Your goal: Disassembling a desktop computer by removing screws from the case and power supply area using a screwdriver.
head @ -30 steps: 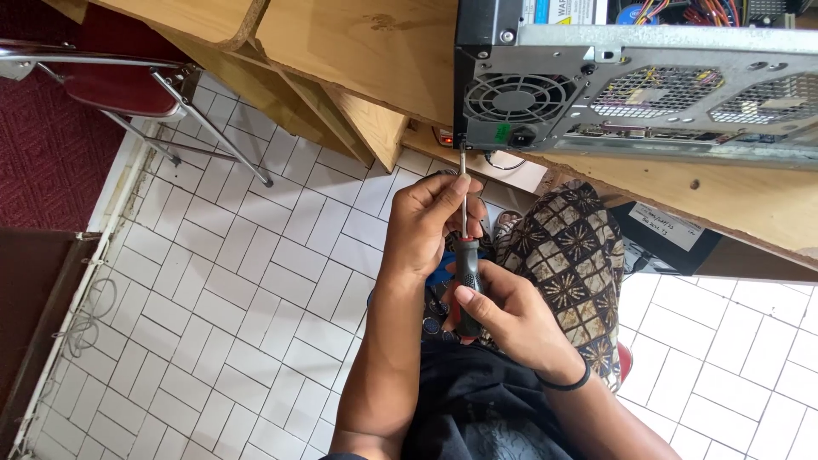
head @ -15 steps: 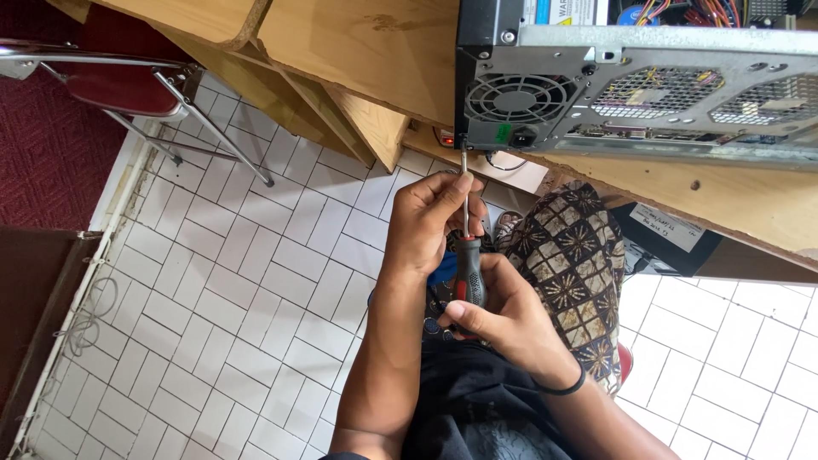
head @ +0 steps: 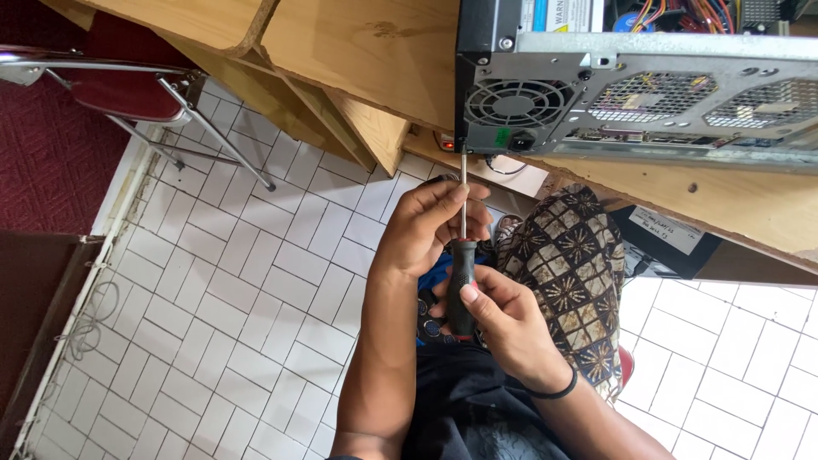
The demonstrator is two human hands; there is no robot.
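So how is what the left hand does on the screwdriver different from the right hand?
The left hand pinches the thin metal shaft of the screwdriver near the computer case; the right hand wraps the thick black handle lower down. The right hand has a black band at its wrist; the left has none. Both hold the same tool.

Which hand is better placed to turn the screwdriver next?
Probably the right hand: its fingers wrap the black-handled metal screwdriver at the handle. The left hand only steadies the shaft.

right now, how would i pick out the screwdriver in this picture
Find the open grey computer case on the wooden desk. Just below its round fan grille, the left hand steadies a thin metal shaft and the right hand grips the handle. The screwdriver is the only black-handled tool there.
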